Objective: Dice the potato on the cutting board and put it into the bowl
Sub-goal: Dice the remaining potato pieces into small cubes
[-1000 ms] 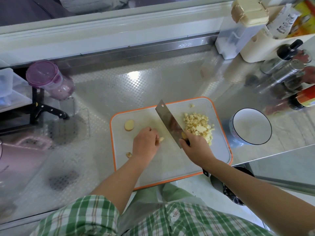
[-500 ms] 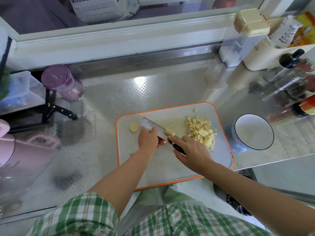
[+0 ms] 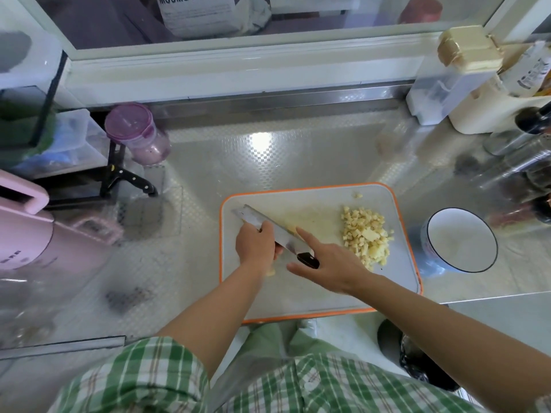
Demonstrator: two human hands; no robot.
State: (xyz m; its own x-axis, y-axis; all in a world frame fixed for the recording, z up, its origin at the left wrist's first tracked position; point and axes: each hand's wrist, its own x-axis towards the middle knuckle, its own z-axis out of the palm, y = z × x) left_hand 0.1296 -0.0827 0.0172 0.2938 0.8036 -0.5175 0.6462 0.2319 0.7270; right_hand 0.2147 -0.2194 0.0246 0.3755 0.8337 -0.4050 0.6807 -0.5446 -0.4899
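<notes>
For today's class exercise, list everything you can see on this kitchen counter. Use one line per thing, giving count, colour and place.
plastic cutting board with orange rim: one, white, counter centre.
pile of diced potato: one, pale yellow, on the board's right part.
steel cleaver with black handle: one, silver, over the board.
round ceramic bowl: one, white with dark rim, right of the board, empty.
purple-lidded jar: one, back left.
black-handled knife: one, left rack.
pink appliance: one, far left.
left hand: one, on the blade.
right hand: one, at the handle.

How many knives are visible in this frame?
2. The cleaver, over the cutting board, held by the left hand and right hand; a black-handled knife at the dark rack, far left. More could be hidden among the clutter.
</notes>
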